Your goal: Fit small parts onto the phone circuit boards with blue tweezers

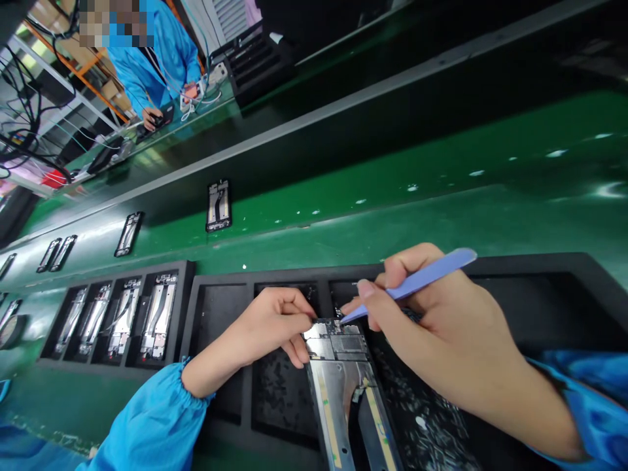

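Observation:
An opened phone body, its circuit board showing at the top end and a dark ribbon cable lower down, lies over a black compartment tray. At its upper left corner my left hand grips the edge with thumb and fingers. My right hand pinches blue-violet tweezers, whose tip touches or hovers just over the top edge of the board. Small dark and clear pieces fill the tray compartment under my right hand. What the tweezer tip holds, if anything, is too small to tell.
Left of me, a second black tray holds several opened phones. More phone bodies, one nearest, lie along the green bench. Across it, a person in blue handles a dark device beside a black rack.

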{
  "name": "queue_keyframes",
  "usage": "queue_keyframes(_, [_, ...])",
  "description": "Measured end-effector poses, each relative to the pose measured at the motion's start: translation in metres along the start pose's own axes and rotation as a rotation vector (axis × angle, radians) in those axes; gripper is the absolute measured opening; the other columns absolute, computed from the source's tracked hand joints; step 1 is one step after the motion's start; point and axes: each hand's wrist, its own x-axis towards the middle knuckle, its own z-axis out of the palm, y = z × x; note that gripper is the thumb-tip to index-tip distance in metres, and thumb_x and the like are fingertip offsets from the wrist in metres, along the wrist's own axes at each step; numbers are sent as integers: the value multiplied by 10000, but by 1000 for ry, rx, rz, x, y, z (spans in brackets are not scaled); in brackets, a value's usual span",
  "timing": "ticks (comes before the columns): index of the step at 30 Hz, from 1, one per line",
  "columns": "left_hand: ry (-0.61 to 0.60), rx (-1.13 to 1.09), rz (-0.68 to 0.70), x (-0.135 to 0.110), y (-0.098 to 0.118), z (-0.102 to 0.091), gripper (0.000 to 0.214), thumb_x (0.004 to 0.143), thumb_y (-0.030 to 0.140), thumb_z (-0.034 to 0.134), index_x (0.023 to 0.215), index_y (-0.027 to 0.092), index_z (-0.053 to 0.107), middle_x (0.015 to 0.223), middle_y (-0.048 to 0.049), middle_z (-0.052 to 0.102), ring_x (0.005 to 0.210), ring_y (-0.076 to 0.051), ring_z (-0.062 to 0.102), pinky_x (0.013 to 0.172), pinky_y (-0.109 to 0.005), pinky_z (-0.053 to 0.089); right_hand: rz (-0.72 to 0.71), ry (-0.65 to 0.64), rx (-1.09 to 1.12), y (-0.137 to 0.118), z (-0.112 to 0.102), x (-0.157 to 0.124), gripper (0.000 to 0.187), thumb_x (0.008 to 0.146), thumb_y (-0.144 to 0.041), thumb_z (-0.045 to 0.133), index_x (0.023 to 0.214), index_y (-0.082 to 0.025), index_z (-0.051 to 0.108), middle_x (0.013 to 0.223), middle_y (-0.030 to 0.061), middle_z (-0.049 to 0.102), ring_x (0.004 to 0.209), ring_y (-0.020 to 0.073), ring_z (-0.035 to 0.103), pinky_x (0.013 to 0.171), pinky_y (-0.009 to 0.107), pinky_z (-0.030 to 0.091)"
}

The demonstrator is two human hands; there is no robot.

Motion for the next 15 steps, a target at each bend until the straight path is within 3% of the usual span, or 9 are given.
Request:
queue_keyframes(7, [-22, 31, -14, -4, 1, -4, 96, 768, 208, 674, 822, 162, 609, 510, -3, 648, 447, -133, 648, 456, -192, 549, -84, -82, -75, 0, 1, 2, 175, 842, -349, 581, 782, -279, 432, 393, -110, 390, 253, 117, 314, 358, 301, 276])
queue_keyframes(12, [-29, 36, -22, -5, 2, -5, 86, 785, 200, 663, 841, 159, 614, 518, -12, 661, 442, -130, 648, 460, -187, 545, -80, -83, -67, 1, 0, 4, 166, 882, -345, 556, 804, -276, 426, 497, -69, 571, 332, 138, 480, 386, 292, 340])
queue_keyframes(15, [-24, 34, -17, -5, 1, -4, 89, 765, 189, 652, 837, 161, 606, 507, -6, 654, 434, -131, 644, 452, -190, 544, -100, -70, -83, 1, -2, 3, 180, 874, -337, 582, 803, -277, 428, 440, -94, 502, 308, 133, 453, 381, 292, 331])
